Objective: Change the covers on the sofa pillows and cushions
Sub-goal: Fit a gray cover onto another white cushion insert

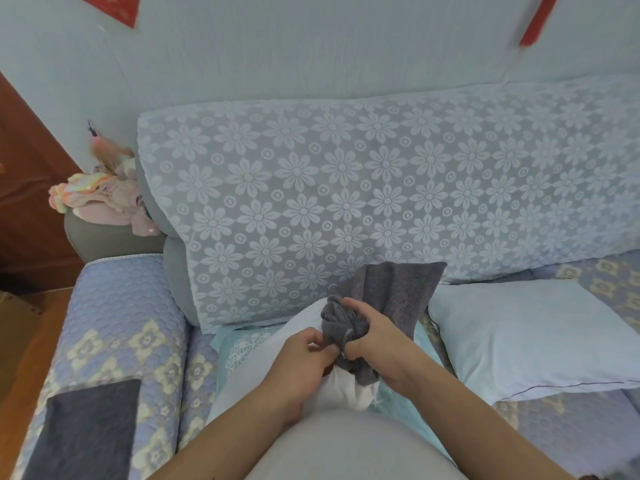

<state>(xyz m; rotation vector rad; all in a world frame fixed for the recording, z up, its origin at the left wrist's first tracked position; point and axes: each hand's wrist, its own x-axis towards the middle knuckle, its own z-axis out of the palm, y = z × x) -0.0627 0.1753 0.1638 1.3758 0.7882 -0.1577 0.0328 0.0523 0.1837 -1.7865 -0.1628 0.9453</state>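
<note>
On the sofa, both hands' fingers (313, 344) pinch a bunched grey cover (381, 299) over a smooth white pillow (304, 323).

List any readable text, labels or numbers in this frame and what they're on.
None readable.
Red paper decoration on the wall, top left: faint gold marks, too blurred to read.
Red hanging strip, top right: no text visible.
Grey pillow cover: no label visible.
</note>
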